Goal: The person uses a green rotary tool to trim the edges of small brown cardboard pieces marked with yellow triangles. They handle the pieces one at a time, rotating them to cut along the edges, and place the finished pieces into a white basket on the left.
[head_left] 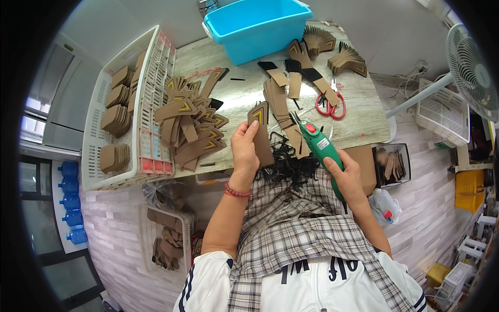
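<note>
My left hand (pixel 243 148) pinches a brown fabric tab (pixel 264 143) with a dark edge and a yellow chevron near its top. My right hand (pixel 347 176) is wrapped round green electric scissors (pixel 321 143) with a red button. Their dark blades point up and to the left, apart from the tab. Black trimmed scraps (pixel 291 164) lie heaped at the table's near edge, partly over my checked apron (pixel 291 200). Just beyond the scissors, several plain brown strips (pixel 278 106) lie overlapped. Red-handled scissors (pixel 331 106) rest to the right of them.
A pile of chevron tabs (pixel 192 125) covers the table's left side beside a white basket (pixel 148 104) of stacked tabs. At the back stands a blue tub (pixel 257 31), with fanned tab stacks (pixel 347 60) to its right. A fan (pixel 470 73) stands at far right.
</note>
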Demonstrator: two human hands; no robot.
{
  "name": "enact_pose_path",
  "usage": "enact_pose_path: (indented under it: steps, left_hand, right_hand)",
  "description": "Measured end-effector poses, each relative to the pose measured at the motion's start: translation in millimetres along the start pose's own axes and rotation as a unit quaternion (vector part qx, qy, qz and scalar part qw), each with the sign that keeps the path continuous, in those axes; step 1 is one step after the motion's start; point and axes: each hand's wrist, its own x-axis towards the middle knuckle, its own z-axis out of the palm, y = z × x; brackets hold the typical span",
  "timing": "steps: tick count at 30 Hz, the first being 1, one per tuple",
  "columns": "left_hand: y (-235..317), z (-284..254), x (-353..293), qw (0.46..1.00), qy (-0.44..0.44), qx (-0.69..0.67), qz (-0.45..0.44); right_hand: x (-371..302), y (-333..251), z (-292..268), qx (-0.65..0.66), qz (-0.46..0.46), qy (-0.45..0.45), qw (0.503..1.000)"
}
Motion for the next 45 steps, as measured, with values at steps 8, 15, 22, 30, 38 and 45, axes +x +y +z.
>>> enact_pose_path:
  steps: [8, 15, 22, 30, 38, 45]
  left_hand:
    - [9, 41, -3, 0.996, 0.001, -0.081, 0.031]
    - [3, 59, -1, 0.992, 0.034, -0.118, 0.014]
    - [-12, 64, 5, 0.987, 0.027, -0.154, -0.035]
    - [-26, 67, -4, 0.985, 0.033, -0.159, -0.064]
    - [-28, 74, -22, 0.989, 0.013, -0.128, -0.079]
    - [-31, 62, -22, 0.998, -0.010, -0.053, -0.017]
  right_hand:
    - [-5, -7, 12, -0.007, -0.027, -0.007, 1.000]
    - [-3, -15, 14, 0.000, -0.034, -0.010, 0.999]
    - [1, -11, 13, 0.005, -0.047, 0.008, 0.999]
    - [2, -13, 13, 0.017, -0.040, 0.021, 0.999]
    - [3, -16, 13, 0.016, -0.054, 0.035, 0.998]
    - [7, -8, 6, 0.038, -0.052, 0.026, 0.998]
